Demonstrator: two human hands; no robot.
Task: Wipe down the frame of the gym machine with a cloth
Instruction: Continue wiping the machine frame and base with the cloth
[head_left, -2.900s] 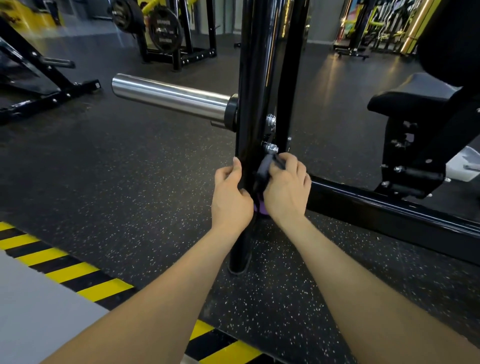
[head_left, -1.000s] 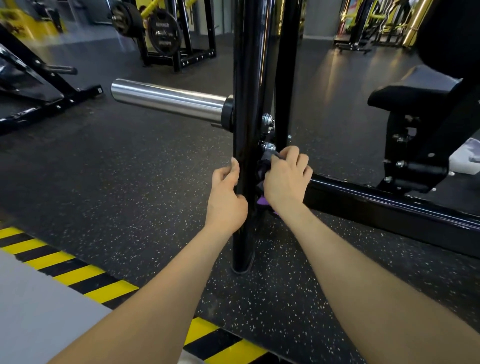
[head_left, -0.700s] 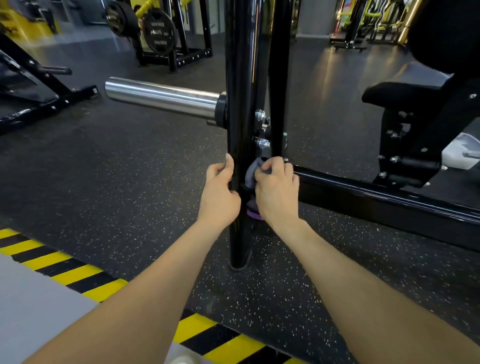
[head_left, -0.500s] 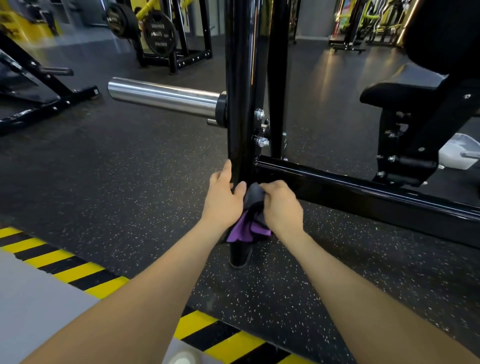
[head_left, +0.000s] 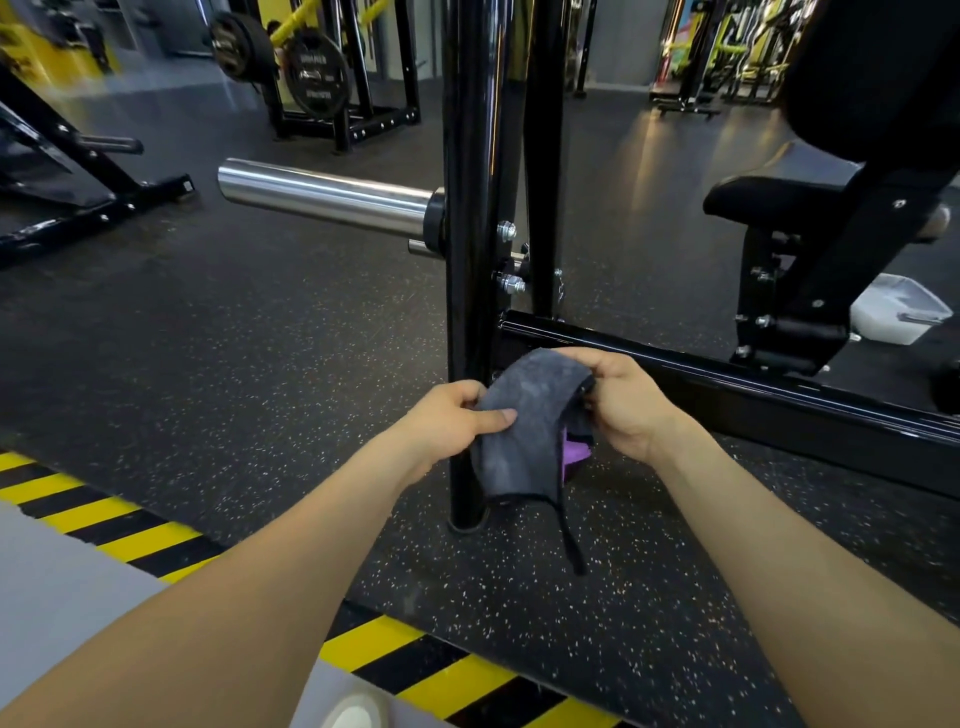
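Head view: both hands hold a grey cloth (head_left: 522, 421) in front of the black upright post (head_left: 470, 260) of the machine frame. The left hand (head_left: 447, 421) pinches the cloth's left edge, with the thumb laid across the fabric and the fingers curled behind it. The right hand (head_left: 621, 402) grips the upper right edge, its fingers bent over the top of the fold. The cloth hangs between them, its purple side (head_left: 575, 451) peeking out under the right hand and a dark hem strip dangling toward the speckled rubber floor (head_left: 260, 338). The cloth lies just beside the post and the low horizontal frame bar (head_left: 779, 384); whether it touches either cannot be told. A chrome sleeve (head_left: 322, 200) sticks out left from the post, above two bolts (head_left: 509, 257). A black padded seat (head_left: 769, 200) stands at right, with a white container (head_left: 901, 309) on the floor beyond it. Yellow and black hazard stripes (head_left: 130, 525) run across the near floor. Weight plates (head_left: 311, 73) sit on a rack in the background.
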